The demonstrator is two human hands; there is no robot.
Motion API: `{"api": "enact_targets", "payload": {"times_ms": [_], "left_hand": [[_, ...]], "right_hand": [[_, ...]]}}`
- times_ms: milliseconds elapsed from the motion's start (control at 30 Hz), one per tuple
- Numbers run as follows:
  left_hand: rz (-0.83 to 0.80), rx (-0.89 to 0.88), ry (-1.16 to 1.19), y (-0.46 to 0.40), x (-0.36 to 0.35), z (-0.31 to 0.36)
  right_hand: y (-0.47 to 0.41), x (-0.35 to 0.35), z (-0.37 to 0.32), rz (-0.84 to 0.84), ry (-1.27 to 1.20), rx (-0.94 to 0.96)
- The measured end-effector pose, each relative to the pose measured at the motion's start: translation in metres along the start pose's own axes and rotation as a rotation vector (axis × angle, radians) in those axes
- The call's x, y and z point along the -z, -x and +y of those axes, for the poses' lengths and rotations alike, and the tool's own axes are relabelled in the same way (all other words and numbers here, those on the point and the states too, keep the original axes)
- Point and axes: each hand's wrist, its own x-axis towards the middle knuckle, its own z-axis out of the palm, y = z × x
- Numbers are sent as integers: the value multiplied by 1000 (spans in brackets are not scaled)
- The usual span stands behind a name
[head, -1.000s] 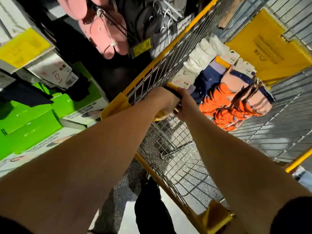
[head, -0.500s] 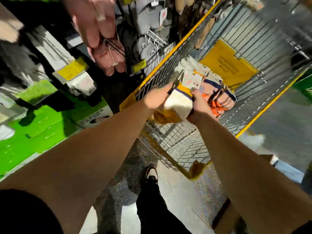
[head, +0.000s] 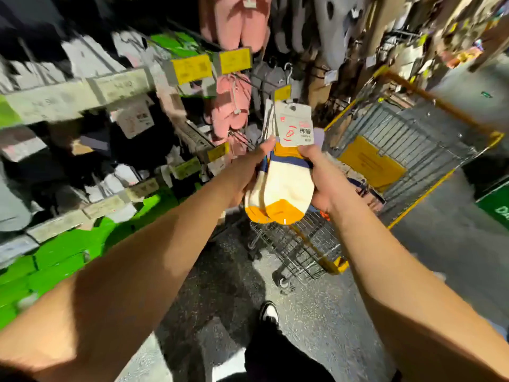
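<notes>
Two hands hold one sock bundle [head: 286,186]: left hand [head: 248,172] and right hand [head: 323,183] curl round its sides, likely for racking at 12 o'clock.

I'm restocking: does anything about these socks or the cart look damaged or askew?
Nothing stands out: left hand and right hand hold the socks, tag intact on top; the cart upright behind. Shelves too blurred to judge.
</notes>
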Motion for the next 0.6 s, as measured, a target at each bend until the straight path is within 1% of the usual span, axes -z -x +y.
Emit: {"api": "enact_targets", "payload": {"times_ms": [33, 100, 200, 267, 400, 467, 533, 600], "left_hand": [[-11, -21, 3, 26, 9, 4], [22, -69, 25, 70, 34, 7], [75, -199, 156, 141, 62, 14], [117, -270, 220, 182, 80, 20], [238, -384, 194, 246, 116, 31], [301, -438, 180, 267, 136, 38], [341, -490, 188, 286, 151, 47], [378, -498, 232, 301, 162, 56]], "right_hand": [[11, -20, 1, -38, 23, 17], [34, -59, 6, -99, 82, 76], [64, -117, 17, -59, 192, 170], [85, -155, 22, -73, 291, 239], [111, -216, 28, -111, 423, 343], [120, -245, 27, -158, 428, 379], [131, -273, 22, -221, 382, 377], [139, -297, 16, -284, 360, 394]]}}
